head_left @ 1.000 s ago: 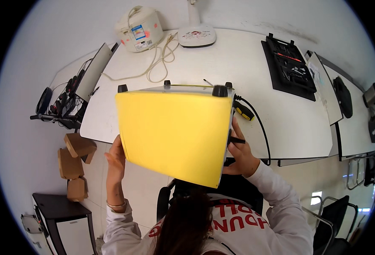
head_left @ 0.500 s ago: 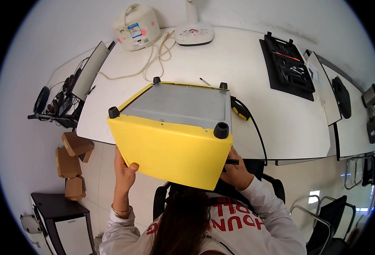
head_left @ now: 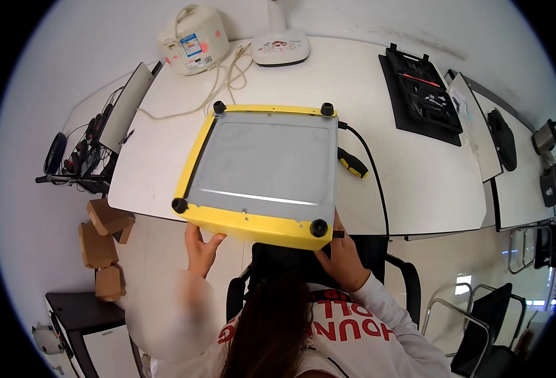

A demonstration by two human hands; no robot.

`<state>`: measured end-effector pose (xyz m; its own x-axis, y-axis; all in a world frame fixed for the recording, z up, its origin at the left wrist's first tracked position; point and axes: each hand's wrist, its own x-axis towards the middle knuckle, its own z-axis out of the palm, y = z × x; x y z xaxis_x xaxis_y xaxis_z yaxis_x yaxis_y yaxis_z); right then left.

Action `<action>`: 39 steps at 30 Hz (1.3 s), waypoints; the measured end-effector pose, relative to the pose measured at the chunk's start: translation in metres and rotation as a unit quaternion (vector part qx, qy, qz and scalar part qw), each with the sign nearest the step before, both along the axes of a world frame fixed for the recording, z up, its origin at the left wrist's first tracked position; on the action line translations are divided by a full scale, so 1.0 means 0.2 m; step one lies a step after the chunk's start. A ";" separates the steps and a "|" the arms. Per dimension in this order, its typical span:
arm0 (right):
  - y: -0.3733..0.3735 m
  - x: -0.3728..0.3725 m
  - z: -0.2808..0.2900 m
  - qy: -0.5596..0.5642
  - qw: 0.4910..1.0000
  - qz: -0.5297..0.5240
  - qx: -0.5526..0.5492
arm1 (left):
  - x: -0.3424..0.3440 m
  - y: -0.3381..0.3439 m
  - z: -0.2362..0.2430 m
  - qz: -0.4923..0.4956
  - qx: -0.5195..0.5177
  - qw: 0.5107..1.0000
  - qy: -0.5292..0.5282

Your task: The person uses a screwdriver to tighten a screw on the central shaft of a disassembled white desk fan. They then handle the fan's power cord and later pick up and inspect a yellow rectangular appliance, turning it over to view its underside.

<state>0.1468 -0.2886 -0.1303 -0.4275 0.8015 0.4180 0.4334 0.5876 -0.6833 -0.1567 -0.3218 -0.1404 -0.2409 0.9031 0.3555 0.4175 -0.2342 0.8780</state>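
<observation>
A boxy yellow appliance lies with its grey metal underside facing up and its black feet at the corners. My left hand is at its near left edge, thumb and fingers gripping the yellow side wall. At the near right corner, my right hand holds the right side, beside a small black part that sticks out there. Some of the fingers of both hands are hidden under the appliance. A black cord leaves its far right side. A screwdriver with a black and yellow handle lies just right of the case.
On the white table stand a rice cooker with a loose pale cord and a white lamp base at the back. An opened black tool case lies at the far right. A black chair stands at the near edge.
The appliance has tipped over away from me and lowered, so its underside lies flatter and less of the yellow side shows. Both hands stayed on its near edge; my left forearm is blurred.
</observation>
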 end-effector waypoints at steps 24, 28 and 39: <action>0.16 0.22 0.03 -0.107 0.976 -0.189 -0.003 | 0.16 0.23 0.06 0.027 0.013 0.999 -0.022; 0.24 0.27 0.01 -0.119 0.959 -0.253 0.039 | 0.17 0.23 0.05 0.031 0.016 0.998 -0.049; 0.66 0.18 0.06 -0.229 0.929 -0.289 -0.033 | 0.21 0.20 0.01 0.065 0.022 0.996 -0.059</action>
<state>0.1827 -0.1575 -0.1182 -0.0388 0.9701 0.2398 0.9173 0.1297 -0.3765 -0.1141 -0.2821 -0.1380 -0.3978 0.8455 0.3563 0.3407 -0.2244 0.9130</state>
